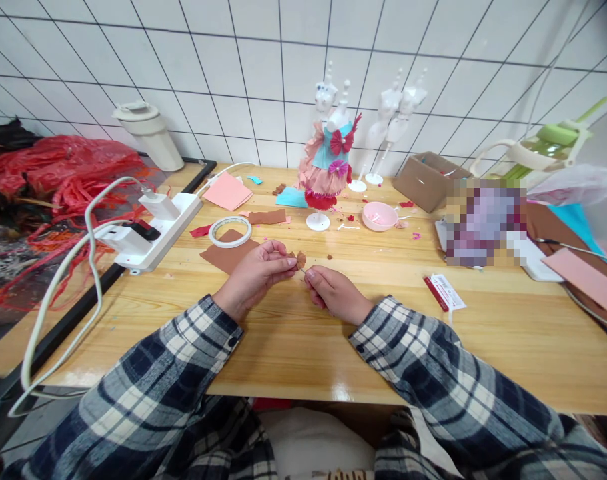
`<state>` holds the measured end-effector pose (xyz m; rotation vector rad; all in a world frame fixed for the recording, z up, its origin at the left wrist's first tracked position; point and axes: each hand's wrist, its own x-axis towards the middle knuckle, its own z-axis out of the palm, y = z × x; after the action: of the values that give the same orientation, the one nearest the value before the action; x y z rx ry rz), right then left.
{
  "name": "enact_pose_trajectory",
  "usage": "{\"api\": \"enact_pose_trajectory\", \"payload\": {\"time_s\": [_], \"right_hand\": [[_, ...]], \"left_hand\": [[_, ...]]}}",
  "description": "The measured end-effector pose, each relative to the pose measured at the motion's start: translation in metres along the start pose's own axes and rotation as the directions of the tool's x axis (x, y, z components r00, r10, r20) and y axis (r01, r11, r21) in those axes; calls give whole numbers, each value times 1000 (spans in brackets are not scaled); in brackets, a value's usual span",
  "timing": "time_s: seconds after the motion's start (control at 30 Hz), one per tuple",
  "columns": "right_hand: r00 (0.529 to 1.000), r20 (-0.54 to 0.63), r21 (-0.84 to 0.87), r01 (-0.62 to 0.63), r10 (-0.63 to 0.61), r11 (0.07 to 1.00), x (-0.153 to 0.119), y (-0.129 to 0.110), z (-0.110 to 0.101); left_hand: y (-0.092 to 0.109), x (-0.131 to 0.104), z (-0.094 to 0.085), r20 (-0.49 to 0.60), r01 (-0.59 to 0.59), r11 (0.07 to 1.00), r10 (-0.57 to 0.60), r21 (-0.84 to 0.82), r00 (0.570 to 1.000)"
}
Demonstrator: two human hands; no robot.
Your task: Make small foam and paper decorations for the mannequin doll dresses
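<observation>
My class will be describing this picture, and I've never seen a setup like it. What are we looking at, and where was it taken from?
There is no machine here: a person works with two bare hands. The one picture comes from a camera worn on that person's head, looking forward and down. The left hand pinches a small brown scrap. The right hand is closed beside it; what it grips is too small to tell. On the wooden table lie a roll of tape, partly over a brown sheet, and a pink bowl. Behind stand small white figures, with frilly, colourful clothing at the front.
</observation>
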<state>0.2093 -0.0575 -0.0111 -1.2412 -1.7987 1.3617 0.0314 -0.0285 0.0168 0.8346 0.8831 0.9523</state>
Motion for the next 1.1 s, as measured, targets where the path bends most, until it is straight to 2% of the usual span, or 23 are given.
{"api": "enact_pose_trajectory", "payload": {"time_s": [0.43, 1.1], "right_hand": [[999, -39, 40, -20, 22, 999, -2, -1, 1], [1000, -20, 3, -4, 4, 1000, 0, -1, 0]], "left_hand": [[-1, 2, -2, -16, -16, 1000, 16, -27, 1000], [-2, 2, -3, -10, -10, 1000, 10, -24, 1000]]}}
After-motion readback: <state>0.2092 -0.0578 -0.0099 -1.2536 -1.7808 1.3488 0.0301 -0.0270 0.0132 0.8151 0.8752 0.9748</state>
